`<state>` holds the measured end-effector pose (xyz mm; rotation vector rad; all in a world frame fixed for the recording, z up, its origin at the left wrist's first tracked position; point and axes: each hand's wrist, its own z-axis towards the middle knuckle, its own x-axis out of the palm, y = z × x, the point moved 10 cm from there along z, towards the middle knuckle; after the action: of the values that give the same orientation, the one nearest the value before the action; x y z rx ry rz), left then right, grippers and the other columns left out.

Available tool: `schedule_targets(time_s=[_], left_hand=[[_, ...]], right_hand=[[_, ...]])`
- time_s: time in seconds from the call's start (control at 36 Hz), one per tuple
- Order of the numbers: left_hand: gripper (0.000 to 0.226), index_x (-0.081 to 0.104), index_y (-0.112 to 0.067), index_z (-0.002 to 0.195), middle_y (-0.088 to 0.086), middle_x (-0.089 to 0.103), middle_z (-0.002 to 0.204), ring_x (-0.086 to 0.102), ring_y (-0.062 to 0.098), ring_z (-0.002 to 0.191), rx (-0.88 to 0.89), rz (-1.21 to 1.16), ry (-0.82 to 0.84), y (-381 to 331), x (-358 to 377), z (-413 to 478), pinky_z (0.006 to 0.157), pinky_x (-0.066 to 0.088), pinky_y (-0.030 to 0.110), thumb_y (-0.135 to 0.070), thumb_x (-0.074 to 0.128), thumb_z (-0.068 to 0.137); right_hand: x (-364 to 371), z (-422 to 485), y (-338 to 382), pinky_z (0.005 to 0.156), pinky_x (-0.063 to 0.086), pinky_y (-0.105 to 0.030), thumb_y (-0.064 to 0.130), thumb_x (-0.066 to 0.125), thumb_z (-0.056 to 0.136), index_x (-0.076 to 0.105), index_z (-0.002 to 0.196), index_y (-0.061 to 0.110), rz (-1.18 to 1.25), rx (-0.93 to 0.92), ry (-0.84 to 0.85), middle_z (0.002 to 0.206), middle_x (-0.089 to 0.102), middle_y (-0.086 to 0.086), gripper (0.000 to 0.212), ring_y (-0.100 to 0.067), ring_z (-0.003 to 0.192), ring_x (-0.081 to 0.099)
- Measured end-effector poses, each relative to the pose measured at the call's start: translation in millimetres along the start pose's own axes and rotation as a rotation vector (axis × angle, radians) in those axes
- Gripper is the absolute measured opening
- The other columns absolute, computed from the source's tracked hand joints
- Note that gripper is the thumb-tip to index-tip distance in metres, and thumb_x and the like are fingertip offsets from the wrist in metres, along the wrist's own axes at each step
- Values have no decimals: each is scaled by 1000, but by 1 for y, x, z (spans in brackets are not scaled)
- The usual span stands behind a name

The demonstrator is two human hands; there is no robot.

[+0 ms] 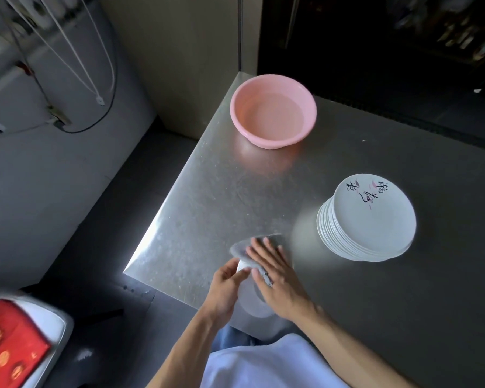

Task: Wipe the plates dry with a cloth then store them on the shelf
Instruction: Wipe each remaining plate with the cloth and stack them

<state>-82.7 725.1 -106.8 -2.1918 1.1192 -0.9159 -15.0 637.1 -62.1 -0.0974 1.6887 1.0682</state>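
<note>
My left hand [227, 287] curls round the near edge of one plate [251, 302], holding it tilted just over the corner of the table [185, 219] so it cannot slide while I rub. The cloth [244, 247] lies over the plate's upper face. My right hand [275, 278] lies flat on the cloth, fingers straight and spread, because a broad palm presses more cloth against the wet surface. Further back stands the basin [263, 140] with water in it, well apart from my work. To the right sits the stack [370, 219] of plates, near my right hand, easy to reach. I see no shelf here.
</note>
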Motion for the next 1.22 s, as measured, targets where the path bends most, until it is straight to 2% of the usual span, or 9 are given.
schedule_targets(time_s=[0.11,0.28,0.33,0.53,0.75,0.92,1.0,1.11,1.22], left_hand=[[29,71,-16,128,22,72,123,69,37,108,-31,2,-2,2,-1,0,100,52,54,-10,56,104],[22,75,-3,111,27,74,110,70,34,96,-3,22,-22,-4,1,0,83,58,40,0,63,93],[23,74,0,111,26,74,108,69,32,95,4,-16,-22,-4,3,-1,81,57,37,-2,65,90],[21,64,-4,109,22,67,105,65,30,89,-64,-233,-78,9,5,-1,77,53,38,5,54,93],[27,78,-7,105,19,76,107,70,28,99,8,-1,-74,-4,8,2,87,56,38,1,52,101],[25,75,-11,115,22,74,113,68,31,96,-36,52,-97,0,5,2,90,53,48,-15,53,107],[26,76,-15,116,22,75,112,70,31,97,-32,107,-101,-1,7,3,92,55,49,-15,51,108],[33,79,-11,107,21,76,109,72,33,101,-6,107,-98,-5,9,1,87,58,43,4,50,101],[27,66,-1,126,27,70,119,68,34,103,14,-43,-47,-3,16,0,92,56,46,-10,50,107]], right_hand=[[9,-6,-68,125,9,-39,56,11,99,21,157,13,47,522,11,165,19,-4,73,-22,153,20],[5,-15,19,125,8,-38,43,21,109,28,157,18,-24,-109,107,166,20,2,55,-20,155,12],[6,-15,13,125,9,-39,42,22,109,30,156,19,-60,-108,81,166,21,3,54,-19,154,13],[-4,-15,-84,112,34,-51,55,16,93,40,145,3,343,708,-146,145,47,-16,77,-37,135,43],[-7,-12,21,125,11,-35,37,30,109,30,155,13,71,-145,-26,162,31,-2,52,-21,152,22],[-8,-14,-77,115,29,-52,43,18,101,50,139,2,61,471,-82,138,54,-11,65,-34,129,47],[-12,-16,-43,125,12,-33,46,21,104,18,159,10,146,287,-36,166,19,-2,66,-15,152,18],[-11,-28,15,125,12,-36,38,28,109,28,156,14,50,-136,27,165,25,-3,52,-21,154,17],[-13,-21,-41,124,17,-40,48,23,106,36,154,7,65,234,-101,162,30,-7,64,-24,152,21]])
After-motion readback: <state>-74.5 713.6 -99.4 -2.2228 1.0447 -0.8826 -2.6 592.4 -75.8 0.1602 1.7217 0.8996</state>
